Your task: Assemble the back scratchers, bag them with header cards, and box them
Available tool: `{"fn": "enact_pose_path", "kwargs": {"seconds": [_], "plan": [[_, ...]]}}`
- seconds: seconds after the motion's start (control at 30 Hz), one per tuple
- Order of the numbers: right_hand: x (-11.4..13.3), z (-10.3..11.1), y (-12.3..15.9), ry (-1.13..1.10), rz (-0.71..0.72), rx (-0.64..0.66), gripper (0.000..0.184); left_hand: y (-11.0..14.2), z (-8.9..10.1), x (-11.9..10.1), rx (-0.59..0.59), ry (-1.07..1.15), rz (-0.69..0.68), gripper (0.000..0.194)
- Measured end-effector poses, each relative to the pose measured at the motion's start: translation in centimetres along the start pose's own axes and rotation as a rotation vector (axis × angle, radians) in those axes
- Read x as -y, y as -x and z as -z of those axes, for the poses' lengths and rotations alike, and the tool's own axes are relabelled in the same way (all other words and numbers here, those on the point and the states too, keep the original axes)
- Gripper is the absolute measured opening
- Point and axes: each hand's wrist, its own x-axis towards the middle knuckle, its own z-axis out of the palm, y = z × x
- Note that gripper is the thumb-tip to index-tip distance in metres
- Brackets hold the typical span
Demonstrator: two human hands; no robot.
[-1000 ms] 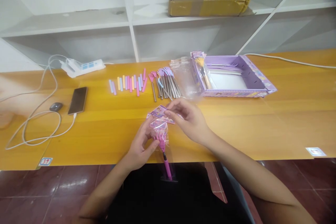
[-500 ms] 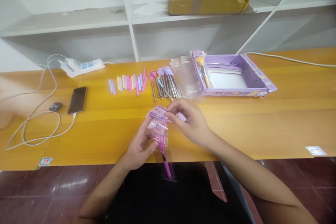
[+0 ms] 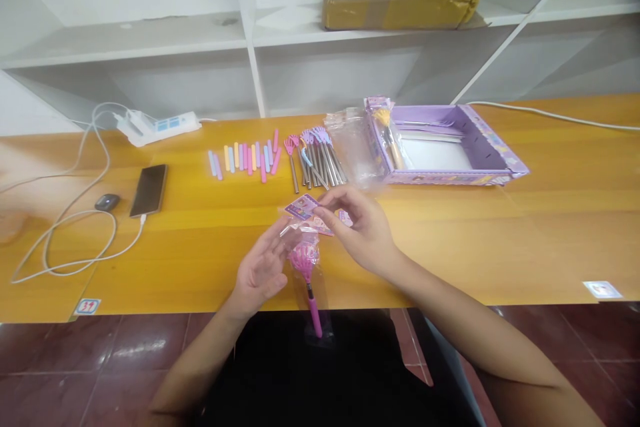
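Observation:
My right hand [image 3: 361,230] pinches a small purple printed card [image 3: 302,207] between thumb and fingers, above the mouth of a clear plastic bag [image 3: 324,323]. Inside that bag is a pink back scratcher [image 3: 313,313], its hand-shaped head up and its handle reaching past the table edge. My left hand [image 3: 261,273] is open beside the bag, fingers stretched and thumb apart; its fingertips are near the bag's mouth, and I cannot tell if they touch it. More printed cards [image 3: 345,217] lie partly hidden behind my right hand.
Several back scratchers [image 3: 324,157] with metal rods lie beyond my hands, beside coloured handle sleeves [image 3: 250,159]. Clear bags [image 3: 350,143] lie against a purple box [image 3: 453,177] holding a bagged yellow scratcher [image 3: 389,130]. Leftward are a phone [image 3: 149,190], cable and power strip [image 3: 165,125].
My left hand has let go of the bagged back scratcher and opened, moving slightly left. The card in my right hand has risen a little from the bag's mouth.

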Motion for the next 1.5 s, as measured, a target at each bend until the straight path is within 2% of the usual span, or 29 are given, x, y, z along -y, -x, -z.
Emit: {"fn": "enact_pose_path", "kwargs": {"seconds": [0.3,0.63,0.8,0.9,1.1,1.3,1.5], "plan": [[0.7,-0.1,-0.8,0.060,0.060,0.038,0.007,-0.3,-0.1,-0.6,-0.037,0.114,0.050,0.086],[1.7,1.1,-1.3,0.212,0.191,0.189,0.003,-0.5,0.0,-0.5,-0.033,0.161,0.021,0.081],[2.7,1.6,-1.4,0.300,0.285,0.247,0.009,-0.8,-0.1,-0.7,-0.032,0.143,0.043,0.083],[3.0,1.7,-1.4,0.364,0.334,0.270,0.012,-0.9,-0.1,-0.7,-0.018,0.168,0.034,0.076],[2.5,1.7,-1.3,0.519,0.414,0.257,0.020,-1.0,0.0,-0.5,-0.039,0.149,0.039,0.078],[2.2,1.3,-0.7,0.631,0.536,0.311,0.021,-0.9,0.0,-0.8,-0.030,0.175,0.051,0.081],[1.7,1.3,0.7,0.660,0.539,0.317,0.029,-0.8,-0.2,-1.0,-0.057,0.143,0.061,0.082]]}}
